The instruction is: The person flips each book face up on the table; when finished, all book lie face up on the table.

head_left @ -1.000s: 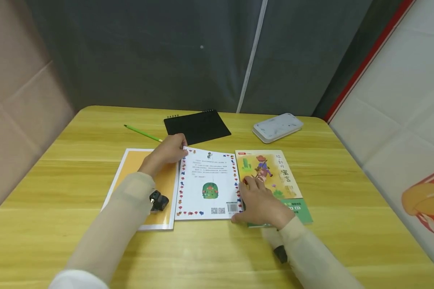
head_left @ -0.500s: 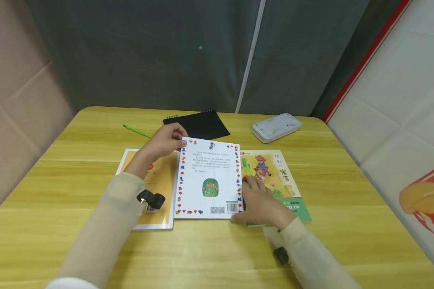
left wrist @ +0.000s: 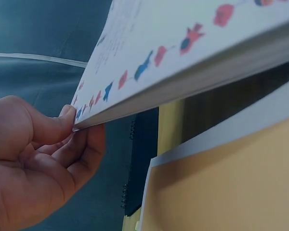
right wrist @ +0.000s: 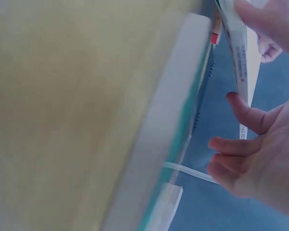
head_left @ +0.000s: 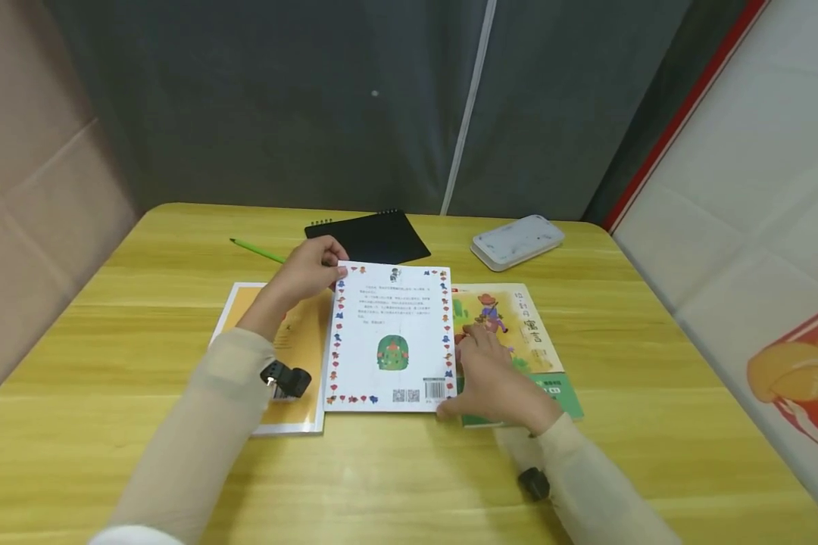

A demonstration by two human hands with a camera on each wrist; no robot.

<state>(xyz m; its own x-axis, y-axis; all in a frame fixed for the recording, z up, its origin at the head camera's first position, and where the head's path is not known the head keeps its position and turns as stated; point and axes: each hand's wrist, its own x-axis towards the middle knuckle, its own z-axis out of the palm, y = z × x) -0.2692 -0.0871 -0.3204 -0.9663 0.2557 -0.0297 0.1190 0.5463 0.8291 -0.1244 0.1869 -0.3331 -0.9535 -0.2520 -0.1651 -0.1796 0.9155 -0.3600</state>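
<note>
A white book (head_left: 393, 341) lies with its back cover showing, bordered by small coloured figures, with a green picture and a barcode. My left hand (head_left: 307, 269) pinches its top left corner between thumb and fingers; in the left wrist view that side is raised above an orange book (left wrist: 241, 168). My right hand (head_left: 494, 378) holds the right edge, thumb by the lower corner. In the right wrist view the fingers curl at the printed spine (right wrist: 242, 62). Under the right hand lies a yellow and green book (head_left: 538, 341), partly covered by it.
Behind the books lie a black spiral notebook (head_left: 378, 238), a green pencil (head_left: 255, 248) and a white case (head_left: 516, 241). The wooden table (head_left: 409, 484) ends at a dark curtain (head_left: 279, 113), with a white wall panel (head_left: 777, 189) on the right.
My left hand has risen with the white book's upper left corner, tilting the book up and uncovering more of the orange book. My right hand stays at the right edge.
</note>
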